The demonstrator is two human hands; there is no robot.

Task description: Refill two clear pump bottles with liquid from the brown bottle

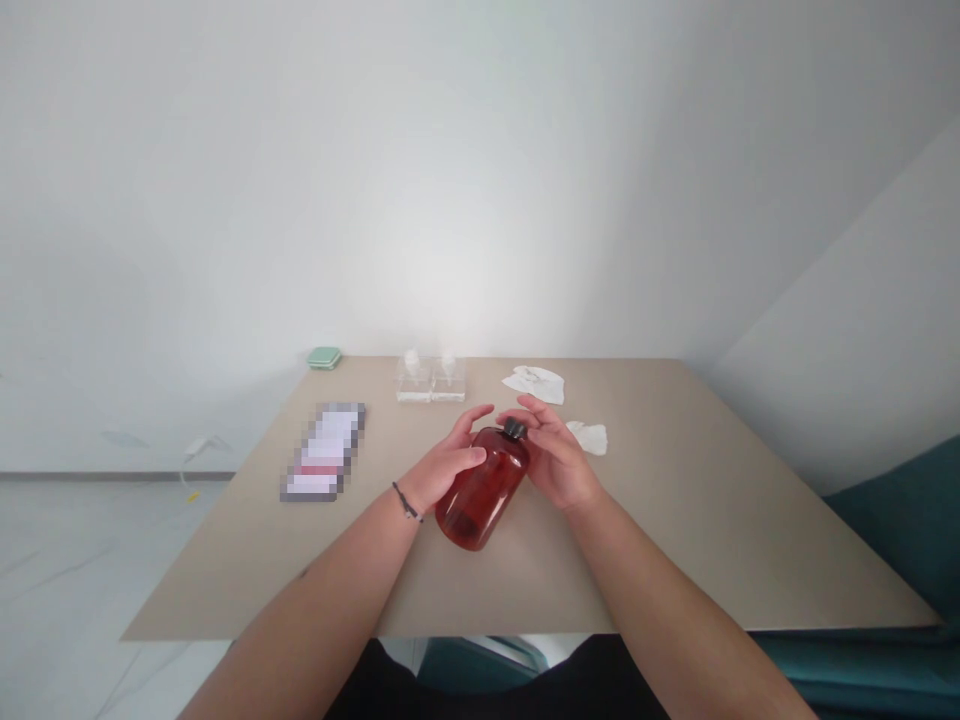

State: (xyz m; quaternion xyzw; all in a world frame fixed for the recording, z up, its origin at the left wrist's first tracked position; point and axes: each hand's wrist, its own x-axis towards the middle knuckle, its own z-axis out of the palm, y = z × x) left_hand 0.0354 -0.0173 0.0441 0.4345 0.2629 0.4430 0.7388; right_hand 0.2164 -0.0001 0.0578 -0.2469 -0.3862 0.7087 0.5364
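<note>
A reddish-brown, see-through bottle [484, 490] is tilted over the table, its black cap [514, 428] pointing away from me and to the right. My left hand [456, 460] grips the bottle's left side near the shoulder, with the thumb lying across the front and the fingers partly hidden behind it. At the cap is my right hand [553, 448], its fingers curled around the far side and one finger lifted. Dark liquid or shadow shows low in the bottle; I cannot tell which.
Crumpled white tissues [536, 384] lie behind my right hand. A clear two-part holder [430, 382] with white-topped items stands by the wall. A blurred phone [324, 452] lies left, a small green case [325, 358] at the back left corner of the table [697, 500].
</note>
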